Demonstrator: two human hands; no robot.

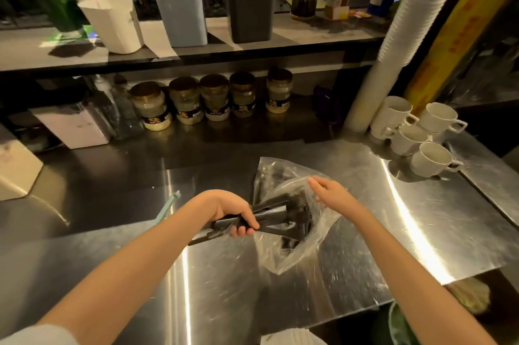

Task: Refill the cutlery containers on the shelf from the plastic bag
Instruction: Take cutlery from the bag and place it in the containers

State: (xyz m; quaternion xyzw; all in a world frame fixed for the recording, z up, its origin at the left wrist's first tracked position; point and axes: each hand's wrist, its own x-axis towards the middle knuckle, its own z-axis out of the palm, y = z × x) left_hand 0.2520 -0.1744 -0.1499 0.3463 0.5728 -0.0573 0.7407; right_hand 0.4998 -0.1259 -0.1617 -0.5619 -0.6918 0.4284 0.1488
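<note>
A clear plastic bag (283,176) lies on the steel counter with black plastic cutlery inside. My left hand (236,211) grips a bundle of black forks (276,214), whose heads are at the bag's mouth. Fingers straight, my right hand (330,190) touches the upper edge of the bag. On the shelf above stand a pale grey cutlery container (179,10) and a dark grey cutlery container (250,4), each with cutlery poking out of its top.
The steel counter (365,232) holds several white cups (421,136) at right and a tall stack of white cups (393,44). Several jars (213,97) line the space under the shelf. A white folded-paper holder (112,21) stands on the shelf at left.
</note>
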